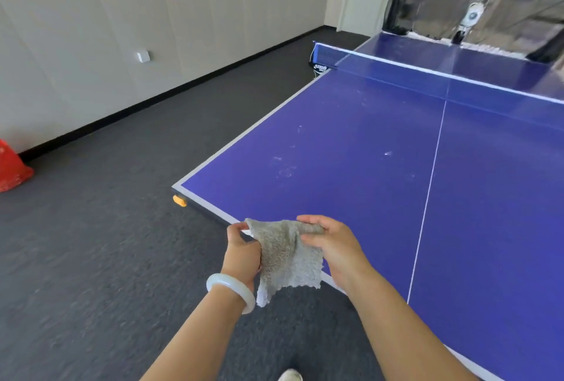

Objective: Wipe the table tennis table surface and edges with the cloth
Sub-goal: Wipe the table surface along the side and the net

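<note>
A grey textured cloth (287, 261) hangs in the air just over the near edge of the blue table tennis table (366, 142). My left hand (242, 251) pinches the cloth's upper left corner; a white bangle sits on that wrist. My right hand (332, 247) grips the cloth's upper right corner with curled fingers. The cloth is spread between both hands and does not touch the table. Pale smudges and dust marks show on the blue surface beyond my hands. The near left corner of the table (178, 188) lies left of the cloth.
The net (396, 67) crosses the table at the back. An orange corner guard (180, 200) sits under the near left corner. A red bag (12, 166) lies on the dark carpet by the left wall. A ball machine (471, 17) stands beyond the far end.
</note>
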A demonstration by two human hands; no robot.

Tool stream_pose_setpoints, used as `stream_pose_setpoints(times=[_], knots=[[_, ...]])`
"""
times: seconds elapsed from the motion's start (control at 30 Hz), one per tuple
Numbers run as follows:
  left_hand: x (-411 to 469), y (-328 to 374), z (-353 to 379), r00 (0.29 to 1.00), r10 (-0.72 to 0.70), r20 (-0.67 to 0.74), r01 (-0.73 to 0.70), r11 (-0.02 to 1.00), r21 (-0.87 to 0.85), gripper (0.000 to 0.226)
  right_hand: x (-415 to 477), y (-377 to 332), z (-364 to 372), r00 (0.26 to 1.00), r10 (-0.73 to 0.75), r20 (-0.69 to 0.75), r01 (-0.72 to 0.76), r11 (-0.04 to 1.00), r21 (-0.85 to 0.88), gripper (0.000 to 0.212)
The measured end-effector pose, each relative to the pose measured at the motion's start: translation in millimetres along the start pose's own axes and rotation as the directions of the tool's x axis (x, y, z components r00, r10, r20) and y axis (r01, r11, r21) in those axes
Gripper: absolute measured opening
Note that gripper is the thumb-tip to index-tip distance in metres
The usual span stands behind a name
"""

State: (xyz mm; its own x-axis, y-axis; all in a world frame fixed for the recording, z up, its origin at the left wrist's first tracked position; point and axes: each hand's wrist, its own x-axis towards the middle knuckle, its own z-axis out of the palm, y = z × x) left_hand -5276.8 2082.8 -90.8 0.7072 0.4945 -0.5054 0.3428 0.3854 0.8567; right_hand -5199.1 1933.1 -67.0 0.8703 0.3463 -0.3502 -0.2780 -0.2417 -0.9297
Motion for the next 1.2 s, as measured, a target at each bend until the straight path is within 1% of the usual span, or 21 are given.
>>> stream_pose_setpoints(times=[0.03, 0.1, 0.2, 0.27, 0.33, 0.43, 0.5, 0.53, 0.57, 0.63, 0.7, 0.73, 0.77, 0.8, 0.87, 0.93, 1.03, 1.13, 1.17, 1.2], knots=[[10, 3, 6, 0.999, 0.003, 0.038, -0.004, 1.000, 0.016, 0.041, 9, 1, -2, 1.000, 0.004, -0.013, -0.004, 1.000, -0.004, 0.034], [32, 12, 16, 0.997, 0.022, 0.071, -0.025, 0.999, 0.046, 0.040, 31, 2, -10, 0.996, -0.004, -0.094, 0.007, 0.999, 0.034, 0.034], [69, 33, 18, 0.997, 0.067, 0.024, -0.069, 0.995, 0.066, 0.033, 65, 2, -38, 0.957, 0.020, -0.289, 0.033, 0.983, 0.179, 0.035], [95, 51, 16, 0.995, 0.104, 0.005, -0.104, 0.988, 0.114, 0.025, 85, 2, -62, 0.919, 0.050, -0.392, 0.033, 0.979, 0.201, 0.034], [118, 71, 18, 0.987, 0.156, 0.037, -0.160, 0.972, 0.171, 0.019, 102, -1, -83, 0.909, 0.042, -0.415, 0.023, 0.988, 0.151, 0.035], [147, 92, 34, 0.963, 0.236, 0.133, -0.266, 0.911, 0.315, 0.021, 122, -4, -106, 0.930, 0.014, -0.369, -0.010, 1.000, 0.013, 0.036], [162, 98, 48, 0.948, 0.274, 0.161, -0.317, 0.838, 0.444, 0.022, 130, -3, -116, 0.930, 0.008, -0.367, -0.044, 0.995, -0.088, 0.035], [170, 99, 54, 0.940, 0.297, 0.165, -0.339, 0.784, 0.520, 0.021, 135, -1, -118, 0.925, 0.009, -0.380, -0.062, 0.990, -0.126, 0.031], [177, 99, 59, 0.932, 0.319, 0.169, -0.355, 0.723, 0.592, 0.020, 139, 1, -119, 0.914, 0.010, -0.406, -0.080, 0.984, -0.157, 0.025], [189, 101, 68, 0.908, 0.370, 0.196, -0.397, 0.612, 0.684, 0.018, 145, 6, -121, 0.878, 0.002, -0.479, -0.115, 0.971, -0.208, 0.012], [203, 100, 74, 0.870, 0.400, 0.288, -0.465, 0.472, 0.749, 0.017, 148, 11, -123, 0.849, 0.011, -0.528, -0.135, 0.971, -0.196, 0.010], [210, 99, 76, 0.852, 0.384, 0.356, -0.504, 0.413, 0.759, 0.016, 147, 13, -124, 0.847, 0.033, -0.531, -0.143, 0.975, -0.168, 0.008], [218, 99, 77, 0.840, 0.342, 0.421, -0.536, 0.399, 0.744, 0.017, 145, 14, -127, 0.851, 0.056, -0.522, -0.154, 0.977, -0.145, 0.007], [225, 100, 79, 0.834, 0.281, 0.475, -0.551, 0.435, 0.712, 0.018, 144, 15, -129, 0.859, 0.079, -0.505, -0.167, 0.977, -0.132, 0.007], [240, 103, 84, 0.826, 0.163, 0.540, -0.537, 0.521, 0.663, 0.017, 141, 15, -135, 0.859, 0.108, -0.500, -0.181, 0.979, -0.099, 0.009], [254, 106, 91, 0.827, 0.097, 0.554, -0.498, 0.584, 0.642, 0.011, 141, 13, -139, 0.832, 0.118, -0.542, -0.183, 0.981, -0.068, 0.009], [273, 102, 100, 0.832, -0.040, 0.553, -0.372, 0.700, 0.609, 0.008, 147, 16, -142, 0.771, 0.128, -0.624, -0.220, 0.973, -0.073, 0.007], [284, 86, 110, 0.825, -0.169, 0.539, -0.233, 0.768, 0.596, 0.004, 162, 17, -151, 0.718, 0.132, -0.684, -0.279, 0.954, -0.109, 0.008], [286, 78, 114, 0.836, -0.187, 0.516, -0.194, 0.779, 0.596, 0.009, 169, 15, -154, 0.697, 0.108, -0.709, -0.272, 0.954, -0.123, 0.015], [289, 68, 117, 0.852, -0.187, 0.489, -0.195, 0.753, 0.628, 0.017, 176, 13, -156, 0.671, 0.078, -0.738, -0.271, 0.951, -0.146, 0.025]])
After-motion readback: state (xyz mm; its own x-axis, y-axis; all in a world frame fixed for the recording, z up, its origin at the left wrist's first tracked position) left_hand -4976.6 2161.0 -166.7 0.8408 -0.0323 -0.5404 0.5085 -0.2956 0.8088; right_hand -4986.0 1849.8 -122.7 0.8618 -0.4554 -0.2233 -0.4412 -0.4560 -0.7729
